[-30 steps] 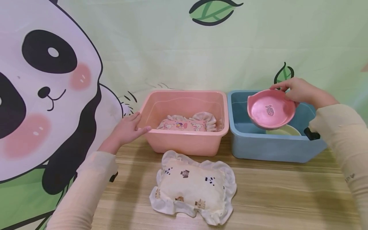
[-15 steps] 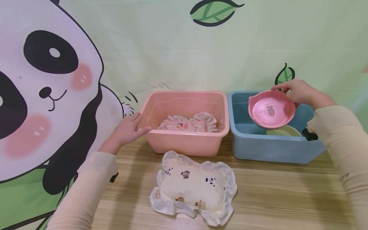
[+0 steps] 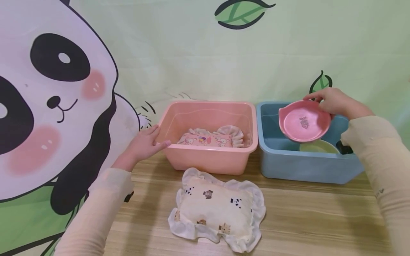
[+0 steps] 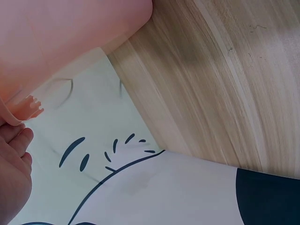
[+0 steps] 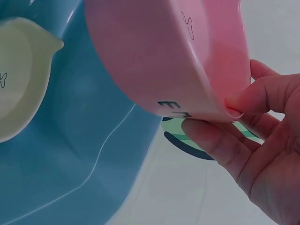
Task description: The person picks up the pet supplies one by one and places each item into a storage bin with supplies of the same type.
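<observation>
My right hand (image 3: 339, 103) pinches the far rim of a pink bowl (image 3: 304, 122) with a fish print inside, holding it tilted over the blue bin (image 3: 310, 167). In the right wrist view, thumb and fingers clamp the wall of the pink bowl (image 5: 145, 56). A pale yellow-green bowl (image 3: 318, 146) lies in the blue bin, partly hidden behind its front wall. At the left, my left hand (image 3: 142, 145) rests on the rim of the pink bin (image 3: 208, 160), its thumb along the front corner. Inside that bin is a pink frilled pillow (image 3: 208, 139) with bunny prints.
A cream frilled pillow (image 3: 214, 209) with animal prints lies on the wooden table (image 3: 304, 217) in front of the bins. The two bins stand side by side against a printed cloth backdrop (image 3: 179, 46) with a panda and leaves.
The whole head view has shifted slightly, moving the scene a little to the right. Both hands keep their places on the pink bin and the pink bowl.
</observation>
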A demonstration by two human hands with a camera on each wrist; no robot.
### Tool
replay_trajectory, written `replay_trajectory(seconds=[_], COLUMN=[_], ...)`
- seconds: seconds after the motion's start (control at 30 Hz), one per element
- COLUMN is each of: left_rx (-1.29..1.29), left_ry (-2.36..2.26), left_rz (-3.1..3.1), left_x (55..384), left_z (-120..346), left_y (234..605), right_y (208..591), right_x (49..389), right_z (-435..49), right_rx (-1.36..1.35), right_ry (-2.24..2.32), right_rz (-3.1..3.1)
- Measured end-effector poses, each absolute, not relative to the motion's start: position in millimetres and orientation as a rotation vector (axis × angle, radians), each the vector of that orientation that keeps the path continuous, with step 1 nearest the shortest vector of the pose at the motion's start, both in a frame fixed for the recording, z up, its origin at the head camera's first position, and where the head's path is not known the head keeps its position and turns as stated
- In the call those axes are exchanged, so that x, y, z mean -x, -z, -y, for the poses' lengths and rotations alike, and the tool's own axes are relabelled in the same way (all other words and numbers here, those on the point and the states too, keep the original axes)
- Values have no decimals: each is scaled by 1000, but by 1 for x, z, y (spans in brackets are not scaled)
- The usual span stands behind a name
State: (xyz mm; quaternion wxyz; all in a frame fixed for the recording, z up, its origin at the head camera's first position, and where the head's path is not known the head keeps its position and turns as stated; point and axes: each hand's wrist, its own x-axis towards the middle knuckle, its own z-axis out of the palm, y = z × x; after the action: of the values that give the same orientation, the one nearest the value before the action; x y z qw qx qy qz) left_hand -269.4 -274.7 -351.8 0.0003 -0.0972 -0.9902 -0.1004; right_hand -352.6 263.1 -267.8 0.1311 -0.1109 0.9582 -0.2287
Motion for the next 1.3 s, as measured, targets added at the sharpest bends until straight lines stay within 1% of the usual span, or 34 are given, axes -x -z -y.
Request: replay_trajectory(seconds=[0.47, 0.73, 1.3], left_rx=[302, 348, 344], left_ry=[339, 269, 299], left_rz=[3116, 3111, 3120], left_x=[270, 270, 269], left_z=[274, 275, 273], left_y=[354, 352, 350], right_y=[282, 288, 293], right_x=[356, 362, 367], right_z=[-265, -265, -259], right_rx=[272, 286, 345], right_ry=[748, 759, 690], right_rz=[-2771, -2765, -2780])
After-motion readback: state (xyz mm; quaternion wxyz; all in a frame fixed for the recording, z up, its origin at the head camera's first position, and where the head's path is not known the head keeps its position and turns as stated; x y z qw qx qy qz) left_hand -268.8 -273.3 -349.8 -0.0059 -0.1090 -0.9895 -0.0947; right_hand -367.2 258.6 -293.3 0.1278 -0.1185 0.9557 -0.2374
